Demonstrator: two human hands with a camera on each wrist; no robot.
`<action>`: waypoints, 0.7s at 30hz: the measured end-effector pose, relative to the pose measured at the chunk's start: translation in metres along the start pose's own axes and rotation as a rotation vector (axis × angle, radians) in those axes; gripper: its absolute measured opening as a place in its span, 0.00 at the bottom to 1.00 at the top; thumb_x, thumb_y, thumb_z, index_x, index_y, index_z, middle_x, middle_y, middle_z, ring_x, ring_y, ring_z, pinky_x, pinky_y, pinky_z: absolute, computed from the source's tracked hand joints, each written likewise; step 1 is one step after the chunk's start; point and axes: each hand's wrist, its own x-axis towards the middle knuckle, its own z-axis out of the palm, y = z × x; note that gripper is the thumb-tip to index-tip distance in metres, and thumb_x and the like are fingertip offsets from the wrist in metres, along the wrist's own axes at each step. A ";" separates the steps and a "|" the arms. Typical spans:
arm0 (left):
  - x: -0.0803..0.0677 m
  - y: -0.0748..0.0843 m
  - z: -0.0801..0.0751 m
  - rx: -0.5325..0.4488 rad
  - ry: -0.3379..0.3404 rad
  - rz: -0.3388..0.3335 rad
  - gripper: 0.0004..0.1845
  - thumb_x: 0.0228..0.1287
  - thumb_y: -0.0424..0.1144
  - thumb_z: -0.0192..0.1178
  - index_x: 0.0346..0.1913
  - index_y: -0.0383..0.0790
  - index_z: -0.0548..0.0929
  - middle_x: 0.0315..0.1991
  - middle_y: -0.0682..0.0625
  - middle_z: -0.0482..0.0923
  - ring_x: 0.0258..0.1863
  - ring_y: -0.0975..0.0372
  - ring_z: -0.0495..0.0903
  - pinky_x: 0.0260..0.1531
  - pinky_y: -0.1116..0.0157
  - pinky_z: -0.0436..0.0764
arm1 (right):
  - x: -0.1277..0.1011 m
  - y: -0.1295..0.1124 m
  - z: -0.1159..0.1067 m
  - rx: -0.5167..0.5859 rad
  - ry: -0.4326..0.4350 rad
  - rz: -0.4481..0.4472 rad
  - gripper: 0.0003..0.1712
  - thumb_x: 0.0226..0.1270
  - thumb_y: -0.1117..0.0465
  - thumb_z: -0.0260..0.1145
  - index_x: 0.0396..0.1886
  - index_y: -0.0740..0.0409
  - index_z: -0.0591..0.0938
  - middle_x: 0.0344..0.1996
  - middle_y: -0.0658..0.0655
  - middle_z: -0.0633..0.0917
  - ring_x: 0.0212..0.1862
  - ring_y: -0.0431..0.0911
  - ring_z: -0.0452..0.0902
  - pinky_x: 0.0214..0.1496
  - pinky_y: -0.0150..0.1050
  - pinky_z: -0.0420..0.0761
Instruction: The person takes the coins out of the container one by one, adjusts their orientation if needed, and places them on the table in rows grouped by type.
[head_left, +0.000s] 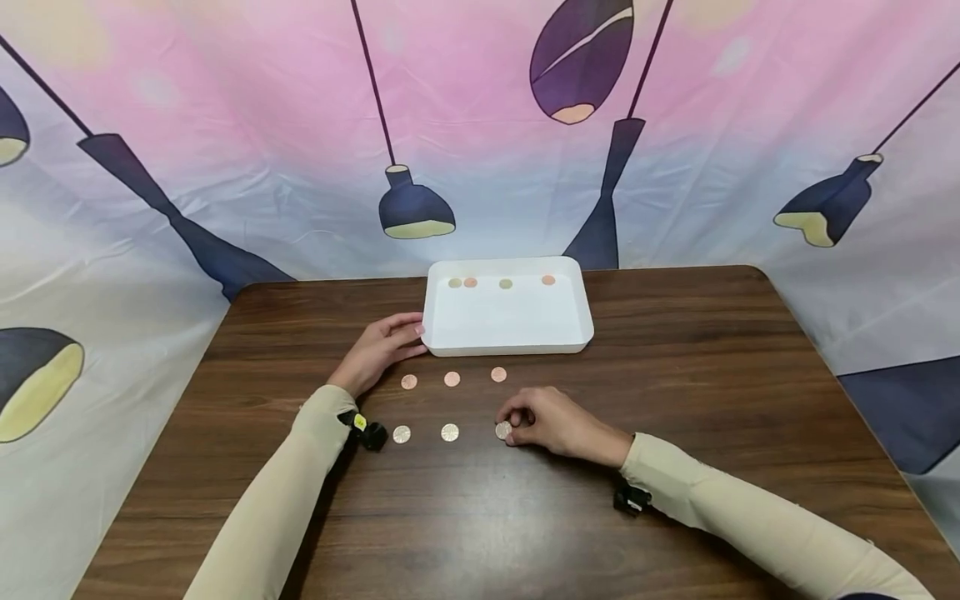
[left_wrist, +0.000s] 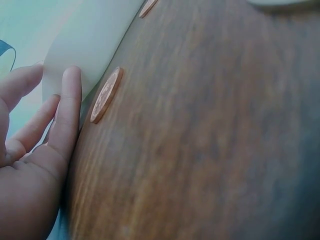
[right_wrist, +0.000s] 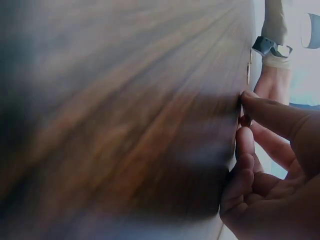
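Note:
A white tray (head_left: 507, 332) stands at the middle of the brown table (head_left: 720, 375), with several small coins along its far inner side. My left hand (head_left: 386, 342) lies flat, its straight fingers (left_wrist: 67, 115) touching the tray's near left corner (left_wrist: 85, 45). In front of the tray are a row of three copper coins (head_left: 452, 379) and, nearer me, a row of silver coins (head_left: 450, 432). My right hand (head_left: 534, 419) is curled over the rightmost silver coin (head_left: 503, 430) and pinches it at the fingertips (right_wrist: 250, 100). A copper coin (left_wrist: 106, 95) lies just beside the left fingers.
A printed cloth backdrop (head_left: 480, 125) closes off the back and both sides of the table. Wrist cameras (head_left: 369, 432) are strapped under both sleeves. The table's right half and near part show bare wood.

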 end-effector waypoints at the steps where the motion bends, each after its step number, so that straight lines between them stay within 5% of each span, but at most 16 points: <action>1: 0.000 0.000 0.000 0.000 0.001 0.003 0.31 0.80 0.40 0.61 0.78 0.31 0.67 0.73 0.35 0.69 0.59 0.61 0.82 0.60 0.61 0.86 | 0.000 0.000 0.000 -0.013 0.001 -0.003 0.09 0.62 0.61 0.81 0.41 0.50 0.91 0.28 0.40 0.78 0.33 0.35 0.73 0.39 0.30 0.76; 21: -0.003 0.002 0.001 0.002 -0.004 0.000 0.31 0.81 0.40 0.61 0.78 0.31 0.66 0.72 0.34 0.69 0.58 0.60 0.82 0.60 0.61 0.86 | 0.005 -0.003 0.001 -0.081 -0.038 -0.007 0.11 0.62 0.61 0.81 0.41 0.49 0.88 0.27 0.41 0.76 0.33 0.36 0.71 0.40 0.33 0.74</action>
